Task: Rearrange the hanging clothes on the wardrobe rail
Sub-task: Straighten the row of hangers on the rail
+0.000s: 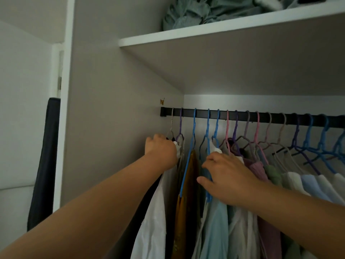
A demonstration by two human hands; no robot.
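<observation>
Clothes (214, 221) hang on rail (261, 116); bundled fabric (205, 12) on shelf (224, 28).

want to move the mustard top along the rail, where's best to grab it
Grip its blue hanger by the neck just under the hook, coming from the front through the gap between both hands. The mustard top hangs limp and edge-on, so pulling cloth would drag it off; the hook slides on the rail.

The rail (261, 117) carries at least sixteen visible hanger hooks; the row runs off frame. One shelf (205, 32) sits above the rail. Two hands work below it.
</observation>
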